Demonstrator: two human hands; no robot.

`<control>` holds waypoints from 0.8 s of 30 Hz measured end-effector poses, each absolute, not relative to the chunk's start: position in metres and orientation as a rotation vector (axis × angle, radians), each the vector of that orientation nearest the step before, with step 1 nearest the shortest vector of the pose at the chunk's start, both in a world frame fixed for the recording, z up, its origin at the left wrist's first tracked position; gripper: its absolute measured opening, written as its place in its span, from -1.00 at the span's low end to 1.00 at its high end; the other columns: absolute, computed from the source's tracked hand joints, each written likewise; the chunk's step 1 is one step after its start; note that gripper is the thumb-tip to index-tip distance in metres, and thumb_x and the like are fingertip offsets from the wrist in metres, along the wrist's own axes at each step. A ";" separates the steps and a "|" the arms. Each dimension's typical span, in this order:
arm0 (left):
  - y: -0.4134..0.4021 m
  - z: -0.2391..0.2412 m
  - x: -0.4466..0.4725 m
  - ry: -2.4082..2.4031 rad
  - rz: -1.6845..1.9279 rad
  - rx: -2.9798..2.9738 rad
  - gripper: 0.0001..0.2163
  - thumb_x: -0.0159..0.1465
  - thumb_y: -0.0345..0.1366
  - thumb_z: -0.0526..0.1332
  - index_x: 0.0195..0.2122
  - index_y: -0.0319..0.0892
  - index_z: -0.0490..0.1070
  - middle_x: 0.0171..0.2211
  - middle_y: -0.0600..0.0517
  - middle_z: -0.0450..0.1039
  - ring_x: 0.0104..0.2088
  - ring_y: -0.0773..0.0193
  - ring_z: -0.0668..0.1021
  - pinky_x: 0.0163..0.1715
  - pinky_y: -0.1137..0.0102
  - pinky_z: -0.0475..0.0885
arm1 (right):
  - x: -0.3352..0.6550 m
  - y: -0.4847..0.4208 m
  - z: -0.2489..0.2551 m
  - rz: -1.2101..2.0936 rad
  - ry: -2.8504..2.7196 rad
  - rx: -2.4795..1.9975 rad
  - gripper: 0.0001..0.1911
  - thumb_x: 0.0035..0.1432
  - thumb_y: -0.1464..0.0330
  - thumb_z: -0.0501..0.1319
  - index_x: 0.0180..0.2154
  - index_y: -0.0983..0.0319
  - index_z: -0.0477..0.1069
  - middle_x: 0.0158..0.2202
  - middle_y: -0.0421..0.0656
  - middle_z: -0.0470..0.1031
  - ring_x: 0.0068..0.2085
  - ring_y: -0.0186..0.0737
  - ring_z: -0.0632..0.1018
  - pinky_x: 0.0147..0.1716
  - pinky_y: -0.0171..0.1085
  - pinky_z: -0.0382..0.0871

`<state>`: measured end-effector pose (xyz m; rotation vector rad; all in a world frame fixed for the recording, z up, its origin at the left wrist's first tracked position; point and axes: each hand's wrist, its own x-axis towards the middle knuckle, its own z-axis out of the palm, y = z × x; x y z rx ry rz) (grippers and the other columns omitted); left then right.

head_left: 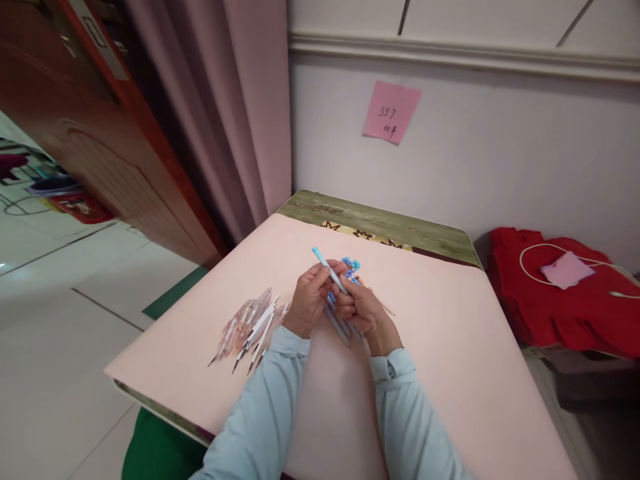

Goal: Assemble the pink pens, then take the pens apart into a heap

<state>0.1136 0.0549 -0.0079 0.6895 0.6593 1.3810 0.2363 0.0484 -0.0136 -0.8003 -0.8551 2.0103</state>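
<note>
Both of my hands meet over the middle of the pink sheet [450,347] on the table. My left hand [311,298] pinches a white pen [327,268] with a light blue cap that points up and to the left. My right hand [364,308] grips the same pen lower down, and several more pens [340,325] lie under or in it, I cannot tell which. A few small blue caps [351,264] lie just beyond my fingers. To the left of my left hand lies a pile of pens [250,328] with their dark tips toward the table's near left edge.
The table's green far edge [390,223] meets a white wall with a pink note [391,111]. A curtain [235,120] and a wooden door [100,140] stand at the left. At the right lies red cloth [560,300] with a white cable [530,273] and a pink slip [567,269].
</note>
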 end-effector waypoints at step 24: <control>0.060 -0.022 0.114 0.830 1.488 0.462 -0.84 0.12 -0.27 0.39 -0.34 -0.24 0.53 -0.35 -0.03 0.60 -0.30 0.27 0.63 -0.20 0.39 0.51 | 0.230 0.050 -0.016 1.399 -1.135 -1.162 -0.55 -0.02 -0.03 0.33 -0.51 0.24 0.42 -0.63 -0.27 0.33 -0.59 -0.38 0.24 -0.57 -0.33 0.07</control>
